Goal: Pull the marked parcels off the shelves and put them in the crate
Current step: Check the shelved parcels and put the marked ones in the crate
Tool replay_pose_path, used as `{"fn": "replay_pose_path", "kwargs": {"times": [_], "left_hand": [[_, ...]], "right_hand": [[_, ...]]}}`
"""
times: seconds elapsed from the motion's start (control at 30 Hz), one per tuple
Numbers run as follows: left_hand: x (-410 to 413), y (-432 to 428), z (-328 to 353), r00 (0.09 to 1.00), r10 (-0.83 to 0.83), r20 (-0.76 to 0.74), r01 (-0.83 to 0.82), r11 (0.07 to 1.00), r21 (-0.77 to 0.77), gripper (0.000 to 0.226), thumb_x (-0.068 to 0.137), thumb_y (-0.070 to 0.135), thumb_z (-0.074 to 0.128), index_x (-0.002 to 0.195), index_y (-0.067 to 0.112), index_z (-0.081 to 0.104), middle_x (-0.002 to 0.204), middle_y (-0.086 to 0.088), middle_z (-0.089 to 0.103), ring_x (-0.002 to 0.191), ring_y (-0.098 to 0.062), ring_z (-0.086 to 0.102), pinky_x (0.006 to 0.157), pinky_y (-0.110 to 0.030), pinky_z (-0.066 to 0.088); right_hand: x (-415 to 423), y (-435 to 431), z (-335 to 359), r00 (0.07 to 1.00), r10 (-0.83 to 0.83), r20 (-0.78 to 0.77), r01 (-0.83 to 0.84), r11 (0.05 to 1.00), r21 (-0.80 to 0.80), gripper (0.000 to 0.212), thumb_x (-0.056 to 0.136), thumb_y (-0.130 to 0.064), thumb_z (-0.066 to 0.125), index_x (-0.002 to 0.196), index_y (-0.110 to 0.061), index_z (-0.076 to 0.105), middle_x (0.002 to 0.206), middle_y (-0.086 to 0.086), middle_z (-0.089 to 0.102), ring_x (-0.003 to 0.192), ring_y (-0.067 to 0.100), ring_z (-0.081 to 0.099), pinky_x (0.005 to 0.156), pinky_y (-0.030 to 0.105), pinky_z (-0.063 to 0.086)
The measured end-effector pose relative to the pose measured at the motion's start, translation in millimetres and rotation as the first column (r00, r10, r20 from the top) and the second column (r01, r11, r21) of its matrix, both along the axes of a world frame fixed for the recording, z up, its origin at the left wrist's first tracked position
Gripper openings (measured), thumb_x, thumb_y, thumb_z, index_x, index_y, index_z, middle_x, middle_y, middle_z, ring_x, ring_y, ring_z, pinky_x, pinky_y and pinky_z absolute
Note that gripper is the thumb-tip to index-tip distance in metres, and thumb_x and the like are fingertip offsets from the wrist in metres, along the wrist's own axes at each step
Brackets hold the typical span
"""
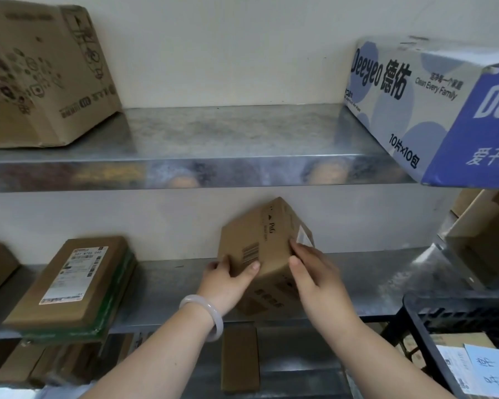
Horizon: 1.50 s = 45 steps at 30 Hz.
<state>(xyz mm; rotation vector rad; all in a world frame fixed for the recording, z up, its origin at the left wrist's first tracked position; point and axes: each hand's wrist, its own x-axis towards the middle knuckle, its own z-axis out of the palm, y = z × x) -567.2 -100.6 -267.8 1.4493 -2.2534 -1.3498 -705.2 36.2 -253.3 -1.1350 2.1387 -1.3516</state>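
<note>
Gripping one small brown parcel [267,249] in the lower middle of the frame. Curling the left hand [228,279] round its near left corner, thumb by the black bar code. Pinching its right edge with the right hand [311,272], fingertips by a white sticker. So both hands grasping the same parcel. Tipped over the front of the lower shelf [170,283]; cannot tell if its bottom touches the metal.

To do this step well: hold tight with both hands, since a tipped box can slip. Lift it clear of the shelf lip first. Then swing it toward the black crate [444,315] at the lower right of the frame. Set it down softly, not on top of the white papers [478,367] inside if there is room beside them.

Counting now:
- Two hands, one pale bracelet [211,312] on the left wrist, one held parcel and one crate.
- Two metal shelves in plain sight.
- On the upper shelf [228,133], two boxes: one big brown box [41,76] at the upper left, one blue and white box [415,105] at the upper right.
- On the lower shelf, at the left, one flat labelled parcel [72,280] lying on one green flat thing [118,298].
- More brown boxes at both edges and below, too cut off to count.
</note>
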Motion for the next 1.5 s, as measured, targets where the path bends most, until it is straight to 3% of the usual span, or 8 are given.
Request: {"fn": "replay_pose_path", "kwargs": {"times": [0.23,0.4,0.57,0.73,1.0,1.2,1.33,1.5], "left_hand": [[-4.0,-7.1,29.6,0.990,-0.014,-0.137,0.011,1.000,-0.017,0.102,0.054,0.084,0.051,0.144,0.039,0.040,0.138,0.004,0.054,0.120,-0.019,0.056,0.097,-0.034,0.048],[6.9,-8.3,27.6,0.974,0.026,-0.224,-0.028,1.000,-0.003,0.080,0.065,0.069,0.057,0.141,0.053,0.037,0.122,0.016,0.056,0.101,-0.007,0.054,0.077,-0.022,0.042],[2.5,-6.0,21.3,0.942,0.013,-0.334,0.001,0.999,0.044,0.065,0.082,0.049,0.066,0.140,0.056,0.037,0.128,0.028,0.052,0.122,-0.004,0.049,0.096,-0.020,0.039],[-5.1,-1.6,7.4,0.955,-0.129,-0.265,0.122,0.992,-0.045,0.063,0.091,0.038,0.064,0.144,0.050,0.033,0.150,0.016,0.038,0.138,-0.007,0.036,0.114,-0.027,0.031],[-25.6,4.6,5.7,0.971,-0.196,-0.138,0.169,0.969,-0.182,0.064,0.090,0.051,0.059,0.146,0.053,0.029,0.145,0.005,0.043,0.128,-0.017,0.049,0.103,-0.023,0.038],[-22.2,4.4,4.7,0.967,-0.200,-0.157,0.173,0.970,-0.168,0.065,0.091,0.050,0.059,0.148,0.049,0.028,0.149,0.004,0.042,0.132,-0.017,0.046,0.109,-0.033,0.039],[-7.2,1.6,6.6,0.974,-0.217,-0.061,0.195,0.946,-0.257,0.071,0.089,0.061,0.054,0.150,0.048,0.021,0.160,0.002,0.024,0.148,-0.019,0.021,0.114,-0.035,0.027],[49.3,-8.3,16.9,0.985,-0.125,0.115,0.168,0.818,-0.550,0.074,0.085,0.071,0.047,0.149,0.051,0.015,0.162,0.010,0.017,0.149,-0.016,0.011,0.119,-0.047,0.021]], "right_hand": [[6.2,-6.5,-6.5,0.966,0.183,-0.184,-0.181,0.983,0.031,0.043,0.095,-0.053,0.042,0.137,-0.052,0.042,0.138,-0.042,0.028,0.131,-0.020,0.017,0.105,0.012,0.016],[-8.9,-7.7,-24.0,0.998,0.047,-0.039,-0.040,0.986,0.159,0.058,0.093,-0.051,0.050,0.147,-0.042,0.029,0.158,-0.010,0.018,0.143,0.009,0.020,0.110,0.028,0.025],[-10.8,-8.7,-28.1,0.996,-0.021,-0.082,0.021,1.000,-0.001,0.046,0.092,-0.037,0.059,0.137,-0.036,0.049,0.151,-0.013,0.033,0.130,-0.006,0.030,0.094,-0.002,0.020],[-20.2,-9.4,-26.3,0.979,0.018,-0.204,-0.007,0.998,0.055,0.049,0.088,-0.040,0.063,0.135,-0.036,0.051,0.151,-0.017,0.029,0.139,0.002,0.026,0.109,0.023,0.026],[-25.6,3.4,-32.5,0.983,-0.069,-0.171,0.069,0.998,-0.004,0.046,0.092,-0.037,0.057,0.137,-0.037,0.050,0.154,-0.016,0.028,0.135,-0.006,0.025,0.104,0.020,0.025],[-25.3,4.6,-21.5,0.961,-0.024,-0.276,0.065,0.988,0.140,0.053,0.089,-0.050,0.050,0.141,-0.036,0.046,0.157,-0.013,0.026,0.140,0.012,0.030,0.109,0.034,0.035],[-26.4,6.2,-1.5,0.853,0.105,-0.511,0.090,0.935,0.343,0.074,0.081,-0.074,0.026,0.146,-0.040,0.035,0.159,-0.010,0.023,0.147,0.019,0.016,0.118,0.043,0.018],[12.2,-5.2,21.1,0.777,0.181,-0.603,0.003,0.956,0.292,0.079,0.078,-0.080,0.026,0.148,-0.043,0.027,0.160,-0.011,0.018,0.148,0.013,0.004,0.120,0.039,0.001]]}}
